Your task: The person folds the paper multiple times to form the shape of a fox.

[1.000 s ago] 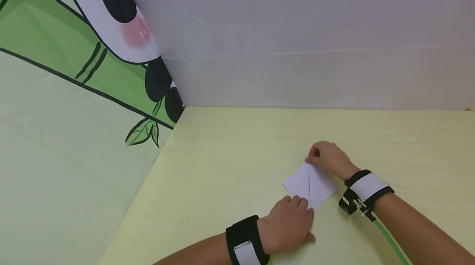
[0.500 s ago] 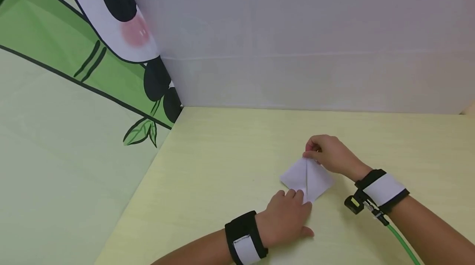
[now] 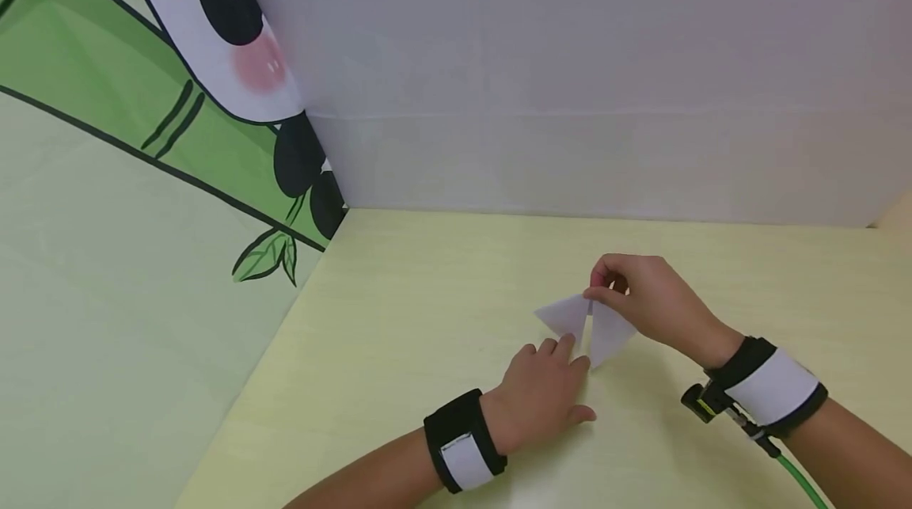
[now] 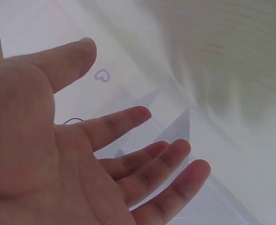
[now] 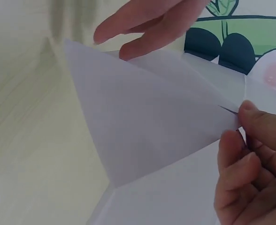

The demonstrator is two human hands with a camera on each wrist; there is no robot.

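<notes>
A folded sheet of white paper (image 3: 611, 333) with two pointed flaps hangs from my right hand (image 3: 644, 291), whose thumb and fingertips pinch its top corner. The right wrist view shows the paper (image 5: 142, 117) lifted at a slant, its flaps parted, with the pinched corner at the right. My left hand (image 3: 541, 394) has its fingers loosely extended, fingertips right at the left flap. Seen from the left wrist, the palm of the left hand (image 4: 95, 150) holds nothing, and a grey-white point of the paper (image 4: 178, 129) shows behind the fingers.
The pale wood-grain table (image 3: 427, 295) lies under both hands. Behind it stands a plain white backdrop (image 3: 570, 97), with a panda and bamboo print (image 3: 235, 81) at the left. A green cable (image 3: 801, 479) runs from the right wrist camera (image 3: 701, 402).
My right hand has raised the paper by its top corner, and a gap has opened between the flaps. My left hand has moved forward and slightly left along with it.
</notes>
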